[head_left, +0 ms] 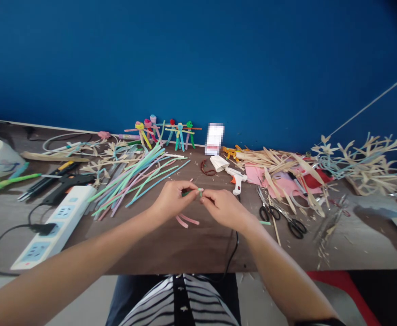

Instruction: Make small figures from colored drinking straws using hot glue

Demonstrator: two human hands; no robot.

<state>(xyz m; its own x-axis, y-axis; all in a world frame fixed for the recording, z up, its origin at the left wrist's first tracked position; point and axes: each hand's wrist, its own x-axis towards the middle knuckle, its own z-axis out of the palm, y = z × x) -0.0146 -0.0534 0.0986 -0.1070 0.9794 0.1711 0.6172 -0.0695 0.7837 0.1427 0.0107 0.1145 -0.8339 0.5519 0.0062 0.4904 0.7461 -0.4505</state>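
Both hands meet over the middle of the table. My left hand (pixel 176 198) pinches a small piece of light green pipe cleaner (pixel 200 192) between thumb and forefinger. On its other side, my right hand (pixel 222 206) grips the same piece with closed fingertips. Most of the piece is hidden by the fingers. Two short pink pipe cleaner pieces (pixel 187 221) lie on the table just below my left hand. A loose bundle of pastel pipe cleaners (pixel 130 172) spreads out to the left. A white glue gun (pixel 237 179) rests beyond my right hand.
Small pipe cleaner figures (pixel 180 133) stand along the blue wall beside a phone (pixel 214 139). A white power strip (pixel 54 228) and a black glue gun (pixel 69 183) lie left. Scissors (pixel 295 226) and dried strips (pixel 279 163) lie right. A cord hangs over the front edge.
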